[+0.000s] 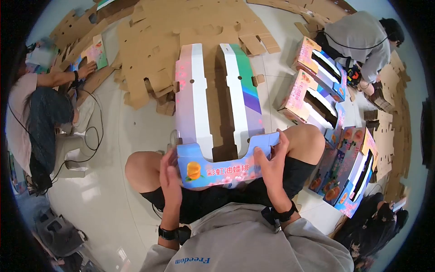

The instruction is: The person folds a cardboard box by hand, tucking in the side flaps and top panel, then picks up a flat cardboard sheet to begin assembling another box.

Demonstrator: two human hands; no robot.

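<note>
A printed cardboard fruit box (222, 172) stands between my knees, its near end panel blue and pink with a peach picture and Chinese lettering. Its long sides rise with white top flaps (200, 104), leaving a slot down the middle that shows brown cardboard inside. My left hand (171, 179) holds the near left corner, fingers along the side. At the near right corner, my right hand (272, 161) grips the end panel, thumb on the printed face and fingers behind its edge.
Flat brown cardboard sheets (149, 50) cover the floor ahead. Several formed boxes (308, 97) stand at my right. One person (358, 41) crouches behind them; another person (31, 99) sits at the left, one hand on a printed piece. A black cable (97, 140) lies on the tiles.
</note>
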